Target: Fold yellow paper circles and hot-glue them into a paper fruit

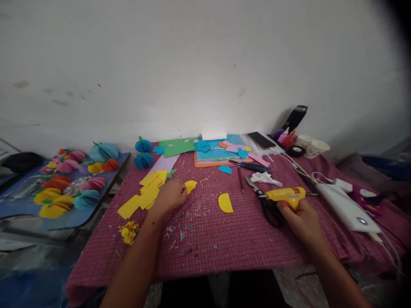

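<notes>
My right hand [303, 216] is wrapped round a yellow hot glue gun [285, 196], which has a small orange light on it. Black-handled scissors [271, 209] lie under and beside the gun. Closed fingers on my left hand [171, 194] meet a yellow paper piece [191, 185] with a curved edge; the grip itself is partly hidden. Yellow paper rectangles [149, 188] are strewn just left of that hand, with a small green paper leaf [171, 173] above it. Between my hands, a yellow paper half-circle [225, 202] lies flat on the checked cloth.
Finished paper pumpkins [58, 203] crowd a blue side table on the left. Coloured sheets [180, 147] lie along the wall. At the right are paper cups [316, 147], a black bottle [296, 117] and a white power bank [349, 209] with cables. Paper scraps [181, 231] litter the cloth.
</notes>
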`<state>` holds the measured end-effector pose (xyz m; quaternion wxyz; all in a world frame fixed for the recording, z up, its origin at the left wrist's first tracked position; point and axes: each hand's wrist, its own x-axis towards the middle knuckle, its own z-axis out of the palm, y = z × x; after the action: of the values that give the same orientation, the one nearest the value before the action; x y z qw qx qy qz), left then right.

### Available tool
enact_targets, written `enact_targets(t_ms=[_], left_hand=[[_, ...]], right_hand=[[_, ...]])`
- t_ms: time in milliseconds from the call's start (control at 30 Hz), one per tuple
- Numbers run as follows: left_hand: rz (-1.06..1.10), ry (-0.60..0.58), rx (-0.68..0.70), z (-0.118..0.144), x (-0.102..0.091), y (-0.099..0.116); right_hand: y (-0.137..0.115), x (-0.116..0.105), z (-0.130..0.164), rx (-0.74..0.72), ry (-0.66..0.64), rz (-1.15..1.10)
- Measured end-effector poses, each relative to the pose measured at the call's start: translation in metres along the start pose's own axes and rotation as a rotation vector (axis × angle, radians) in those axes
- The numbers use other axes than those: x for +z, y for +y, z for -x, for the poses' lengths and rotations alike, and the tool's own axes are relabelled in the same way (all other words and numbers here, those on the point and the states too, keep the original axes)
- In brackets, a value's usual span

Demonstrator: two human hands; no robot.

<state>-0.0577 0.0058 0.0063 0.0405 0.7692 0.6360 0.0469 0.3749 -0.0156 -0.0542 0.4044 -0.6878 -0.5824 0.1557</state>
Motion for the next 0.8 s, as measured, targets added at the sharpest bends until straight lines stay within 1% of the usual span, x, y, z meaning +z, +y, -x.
enact_targets(t_ms=[233,367,533,600,700,767,800], left_hand=[[0.026,0.050,-0.073,0.001,-0.004,0.001],[0.071,0.058,-0.142,0.000,-0.005,0.000],[0.122,0.178,-0.201,0.000,-0.007,0.000],[0.131,0.190,-0.217,-0.001,-0.007,0.001],[0.155,0.134,-0.207,-0.001,-0.008,0.002],[0.188,0.104,-0.156,0.000,-0.011,0.004],[0.217,0.118,-0.116,0.002,-0.014,0.005]], right_hand=[[0.000,0.000,0.001,-0.024,0.018,0.040],[0.002,0.000,0.001,-0.023,0.022,0.041],[0.001,0.000,0.001,-0.015,0.009,0.002],[-0.004,0.000,0.002,-0.012,0.003,-0.045],[-0.012,-0.002,0.003,-0.011,0.022,-0.055],[-0.015,-0.003,0.003,-0.012,0.034,-0.036],[-0.015,-0.003,0.003,-0.008,0.033,-0.030]])
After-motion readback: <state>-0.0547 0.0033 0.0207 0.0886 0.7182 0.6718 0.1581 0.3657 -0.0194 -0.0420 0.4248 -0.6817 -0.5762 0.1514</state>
